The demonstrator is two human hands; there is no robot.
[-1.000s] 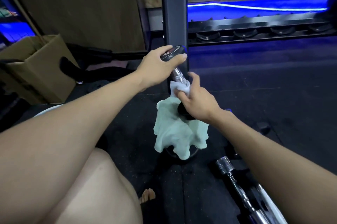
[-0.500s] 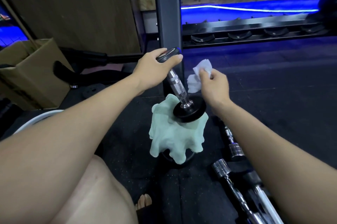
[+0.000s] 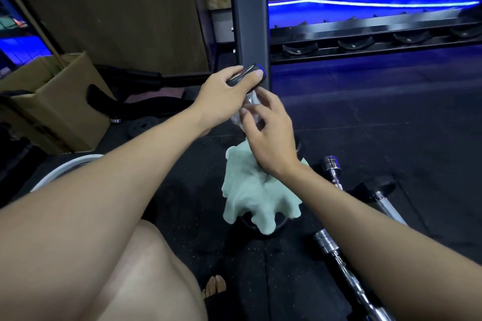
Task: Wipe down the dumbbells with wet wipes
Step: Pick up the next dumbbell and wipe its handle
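Observation:
A small dumbbell (image 3: 247,74) stands tilted on end over a pale green cloth (image 3: 257,198). My left hand (image 3: 227,95) grips its black top plate. My right hand (image 3: 268,132) is wrapped round the handle just below, with the white wet wipe (image 3: 238,119) blurred between its fingers and the metal. The dumbbell's lower plate is mostly hidden behind my right hand. The cloth drapes over a dark round plate on the floor.
Chrome bars (image 3: 331,245) lie on the black rubber floor at the lower right. A dark rack upright (image 3: 250,15) rises right behind the dumbbell, with an empty rack shelf (image 3: 365,44) beside it. A cardboard box (image 3: 52,101) sits left. My knee and toes are below.
My right hand, which had lifted the wipe off to the right of the handle, has come back onto the upper handle. The left hand keeps its hold on the top plate.

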